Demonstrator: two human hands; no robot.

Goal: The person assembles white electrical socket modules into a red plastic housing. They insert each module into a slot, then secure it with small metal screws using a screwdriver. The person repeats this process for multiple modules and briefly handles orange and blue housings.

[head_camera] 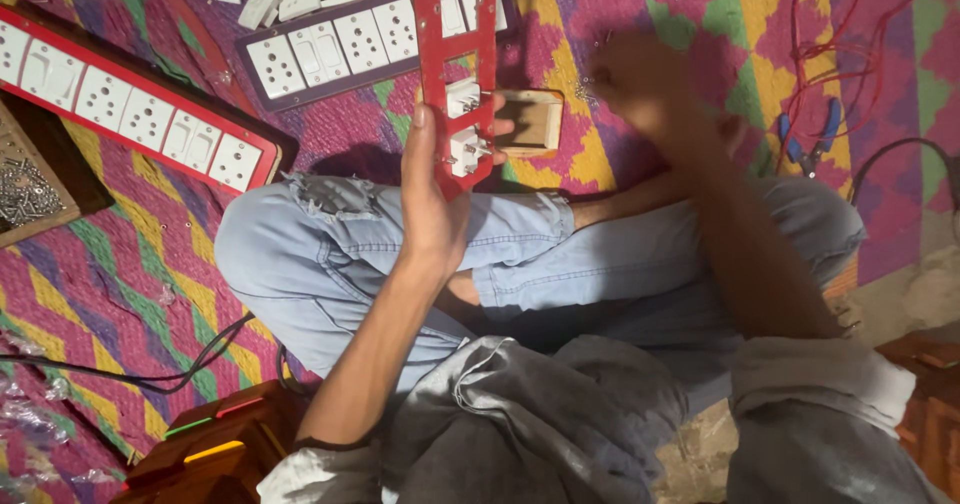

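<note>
Your left hand [432, 199] is gripping the red switch-plate frame [457, 64] upright above your knees, fingers wrapped around its edge. Your right hand [640, 79] is hovering blurred over the woven mat [640, 4] beside a small wooden box [533, 122]; its fingers' state is unclear.

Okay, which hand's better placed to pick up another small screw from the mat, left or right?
Probably the right hand: it's free, though blurred, low over the mat beside the scattered tiny screws. The left hand is busy gripping the red switch frame upright.
</note>
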